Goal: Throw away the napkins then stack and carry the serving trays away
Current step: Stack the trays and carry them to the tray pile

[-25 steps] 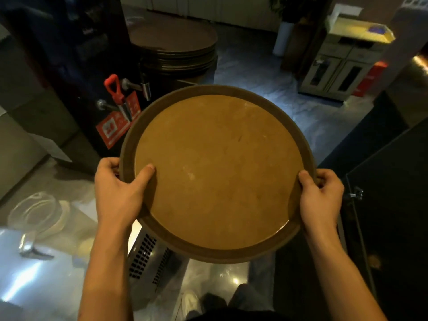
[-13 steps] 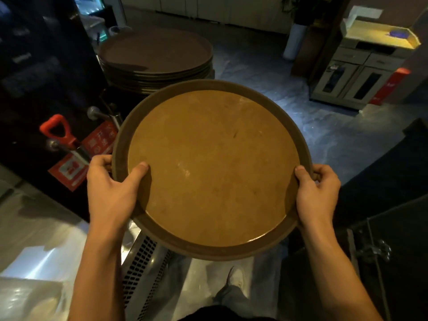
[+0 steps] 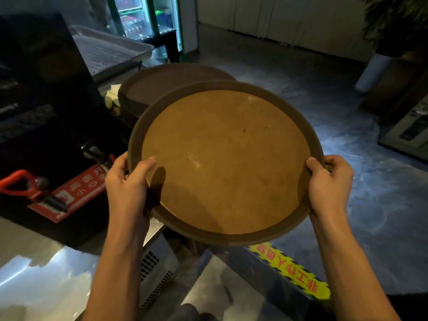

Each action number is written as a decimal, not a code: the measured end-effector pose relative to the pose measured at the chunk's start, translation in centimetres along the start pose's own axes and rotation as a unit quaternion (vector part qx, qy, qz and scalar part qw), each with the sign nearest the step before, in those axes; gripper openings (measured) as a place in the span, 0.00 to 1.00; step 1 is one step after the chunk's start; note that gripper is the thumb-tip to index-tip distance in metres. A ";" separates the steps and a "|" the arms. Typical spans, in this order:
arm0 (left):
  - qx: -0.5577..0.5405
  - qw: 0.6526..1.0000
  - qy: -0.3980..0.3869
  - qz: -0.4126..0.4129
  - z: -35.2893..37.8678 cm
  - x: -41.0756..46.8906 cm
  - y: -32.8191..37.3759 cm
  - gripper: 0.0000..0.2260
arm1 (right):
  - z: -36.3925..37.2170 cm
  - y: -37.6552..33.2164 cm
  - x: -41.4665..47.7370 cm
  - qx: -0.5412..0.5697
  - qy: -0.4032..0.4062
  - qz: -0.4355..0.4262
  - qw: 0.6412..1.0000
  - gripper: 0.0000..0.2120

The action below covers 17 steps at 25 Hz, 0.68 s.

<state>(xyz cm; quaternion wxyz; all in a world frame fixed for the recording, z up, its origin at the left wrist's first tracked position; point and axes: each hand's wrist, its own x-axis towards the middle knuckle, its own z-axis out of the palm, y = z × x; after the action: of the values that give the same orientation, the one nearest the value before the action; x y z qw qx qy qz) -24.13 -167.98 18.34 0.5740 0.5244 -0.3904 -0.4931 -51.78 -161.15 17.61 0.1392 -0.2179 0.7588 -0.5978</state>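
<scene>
I hold a round brown serving tray (image 3: 222,158) level in front of me, with a dark rim and a lighter tan inside. My left hand (image 3: 128,181) grips its left rim, thumb on the inner surface. My right hand (image 3: 328,181) grips the right rim the same way. Just behind the held tray, a stack of the same dark round trays (image 3: 162,86) sits on the counter, partly hidden by the held one. Whether more than one tray is in my hands cannot be told.
A black machine with a red-handled tap (image 3: 20,184) and a red warning label (image 3: 78,193) stands at left. A metal rack tray (image 3: 108,49) lies behind the stack, a lit drinks fridge (image 3: 148,22) beyond. A yellow floor sticker (image 3: 291,274) marks the counter gap; grey floor lies right.
The view has swung left and forward. The stack of trays on the counter is now right behind the held tray. My grip on both rims is unchanged.
</scene>
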 end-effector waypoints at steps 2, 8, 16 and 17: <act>-0.018 1.000 0.016 -0.010 1.1 1.5 -0.1 0.14 | 1.8 -0.6 2.1 0.000 -0.017 -0.009 1.000 0.07; -0.029 0.998 0.049 0.016 3.7 8.4 0.9 0.10 | 8.1 -3.9 6.3 -0.032 -0.037 -0.008 0.999 0.06; -0.022 0.992 0.125 -0.008 5.4 14.6 0.8 0.09 | 15.1 -6.8 11.1 -0.048 -0.093 -0.016 0.994 0.09; -0.021 0.990 0.137 -0.009 5.7 15.6 0.6 0.08 | 16.4 -6.9 12.1 -0.049 -0.103 -0.019 0.993 0.09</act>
<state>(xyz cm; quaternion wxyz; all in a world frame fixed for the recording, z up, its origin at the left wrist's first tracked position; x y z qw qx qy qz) -26.30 -184.44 18.72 0.6282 0.5783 -0.2935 -0.4299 -53.45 -182.35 20.84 0.1948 -0.2993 0.7645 -0.5367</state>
